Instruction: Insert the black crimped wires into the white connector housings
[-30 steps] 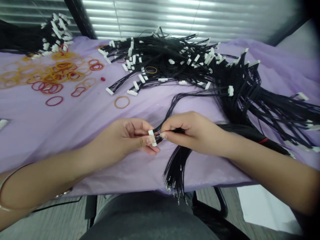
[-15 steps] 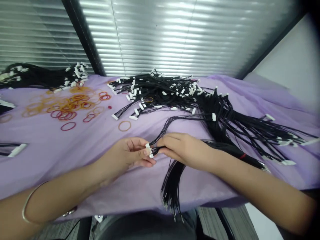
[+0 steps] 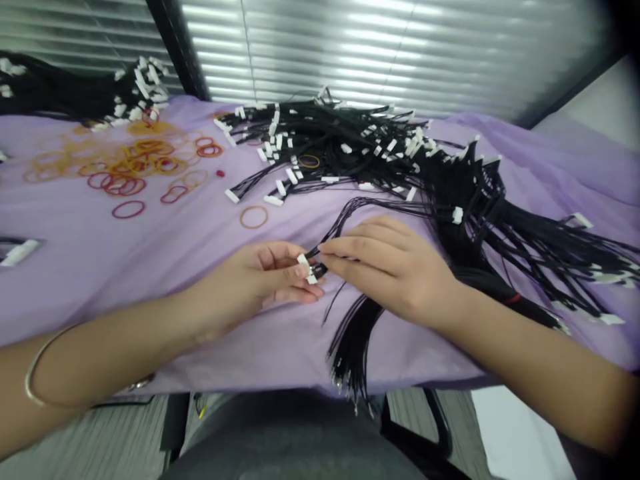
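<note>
Between its thumb and fingers, my left hand [image 3: 273, 275] pinches a small white connector [image 3: 311, 276] with black wires running out of its right side. My right hand [image 3: 400, 267] is just right of the connector, its fingertips closed on thin black wire; the exact grip is partly hidden. From the connector, a strand of black wires [image 3: 357, 203] arches back over the right hand toward another white connector [image 3: 457, 215]. Below my right palm hangs a bundle of loose black wires [image 3: 353, 347] with bare metal tips, spilling toward the table's front edge.
A large heap of black wire harnesses [image 3: 345, 143] with white connectors lies behind the hands and stretches right. Yellow and red rubber bands [image 3: 145, 160] are scattered at left. Another harness pile [image 3: 75, 90] sits back left on the purple cloth [image 3: 200, 360]. Blinds stand behind.
The camera view has tilted down, so the table appears higher. My right hand's fingers have straightened somewhat near the connector. The left hand still holds the connector.
</note>
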Motion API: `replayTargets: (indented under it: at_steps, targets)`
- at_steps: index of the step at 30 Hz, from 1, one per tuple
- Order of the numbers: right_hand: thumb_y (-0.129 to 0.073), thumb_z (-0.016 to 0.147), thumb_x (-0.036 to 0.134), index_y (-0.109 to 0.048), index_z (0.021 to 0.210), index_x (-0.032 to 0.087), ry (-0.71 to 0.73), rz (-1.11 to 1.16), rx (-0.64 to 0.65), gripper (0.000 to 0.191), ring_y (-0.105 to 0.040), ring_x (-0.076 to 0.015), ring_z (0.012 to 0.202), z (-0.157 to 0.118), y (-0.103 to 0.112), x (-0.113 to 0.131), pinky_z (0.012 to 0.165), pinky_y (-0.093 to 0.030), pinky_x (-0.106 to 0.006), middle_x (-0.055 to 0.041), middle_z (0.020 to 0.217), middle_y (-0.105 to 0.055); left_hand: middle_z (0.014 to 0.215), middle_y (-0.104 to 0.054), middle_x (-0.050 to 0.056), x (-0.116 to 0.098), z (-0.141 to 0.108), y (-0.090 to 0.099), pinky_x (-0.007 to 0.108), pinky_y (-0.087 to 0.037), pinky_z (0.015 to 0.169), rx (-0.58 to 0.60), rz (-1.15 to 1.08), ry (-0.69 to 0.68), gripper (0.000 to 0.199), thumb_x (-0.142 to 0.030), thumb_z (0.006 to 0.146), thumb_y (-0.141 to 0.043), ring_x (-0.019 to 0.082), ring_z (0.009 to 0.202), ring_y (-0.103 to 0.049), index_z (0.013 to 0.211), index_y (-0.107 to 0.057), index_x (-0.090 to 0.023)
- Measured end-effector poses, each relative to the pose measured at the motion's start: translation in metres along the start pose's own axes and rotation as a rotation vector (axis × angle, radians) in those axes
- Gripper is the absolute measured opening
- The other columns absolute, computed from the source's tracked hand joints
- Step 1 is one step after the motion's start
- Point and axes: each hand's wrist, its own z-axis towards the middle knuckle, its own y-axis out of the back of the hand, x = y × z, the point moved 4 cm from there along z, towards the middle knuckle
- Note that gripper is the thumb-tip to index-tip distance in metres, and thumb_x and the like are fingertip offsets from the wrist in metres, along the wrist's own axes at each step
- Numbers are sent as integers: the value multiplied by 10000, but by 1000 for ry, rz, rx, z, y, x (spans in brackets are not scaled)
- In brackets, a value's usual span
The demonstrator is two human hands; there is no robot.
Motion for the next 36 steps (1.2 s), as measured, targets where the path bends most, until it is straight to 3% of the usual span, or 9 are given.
replayTargets:
  at_steps: [5, 9, 14, 16, 19, 23, 28, 36]
  targets:
    - [-531, 890, 99, -648, 876, 110, -9, 17, -14, 119, -590, -195, 827, -1, -2, -1, 716, -480, -344, -95, 947, -700, 773, -701, 25, -1, 0, -1, 177, -548, 724, -44, -19, 29, 10, -112, 830, -658, 100, 724, -687, 828, -648, -109]
    - [-553, 885, 127, -621, 867, 117, -158, 121, -8, 71, -565, -186, 829, 1, -6, -1, 756, -482, -332, -75, 888, -675, 776, -692, 8, -1, 0, 0, 185, -550, 751, -51, -36, 7, 54, -103, 804, -682, 103, 739, -688, 833, -638, -114]
    - [-536, 887, 132, -590, 856, 130, -183, 159, 21, 63, -538, -192, 886, 0, -13, -4, 807, -473, -345, -91, 945, -628, 804, -693, 2, 0, 0, 0, 190, -555, 755, -27, -31, -16, 129, -130, 780, -714, 102, 733, -688, 867, -620, -125]
    - [-498, 897, 129, -555, 875, 144, -213, 228, -30, 63, -549, -188, 908, -1, -9, -7, 810, -475, -339, -93, 949, -615, 807, -685, -3, 0, 0, 0, 187, -553, 759, -43, -18, -36, 133, -130, 787, -704, 98, 738, -686, 883, -612, -130]
    - [-468, 893, 112, -512, 922, 164, -276, 320, -97, 74, -568, -143, 812, -4, -4, -7, 721, -467, -265, -52, 848, -604, 817, -667, -11, 0, 0, 0, 195, -551, 775, -68, -5, -85, 103, -121, 809, -673, 92, 751, -679, 875, -597, -138]
    - [-512, 889, 182, -556, 907, 152, -273, 222, -3, 56, -486, -111, 627, -6, -10, 2, 560, -388, -234, -14, 734, -565, 830, -655, -6, 2, 1, 2, 222, -547, 819, -58, 14, -133, 71, -131, 833, -643, 97, 783, -673, 870, -584, -142]
    - [-578, 844, 158, -596, 866, 134, -393, 298, 1, 37, -481, -77, 626, -8, -20, -2, 595, -398, -191, 6, 727, -560, 894, -664, 16, 3, 1, 4, 204, -535, 812, -30, 105, -129, 84, -166, 859, -622, 92, 808, -660, 934, -593, -141]
    - [-595, 805, 135, -608, 806, 133, -445, 265, -23, 13, -449, -64, 553, -4, -21, -2, 549, -372, -184, 23, 663, -565, 882, -662, 7, 2, -1, 0, 218, -529, 824, -47, 123, -113, 72, -142, 858, -609, 97, 814, -661, 928, -597, -138]
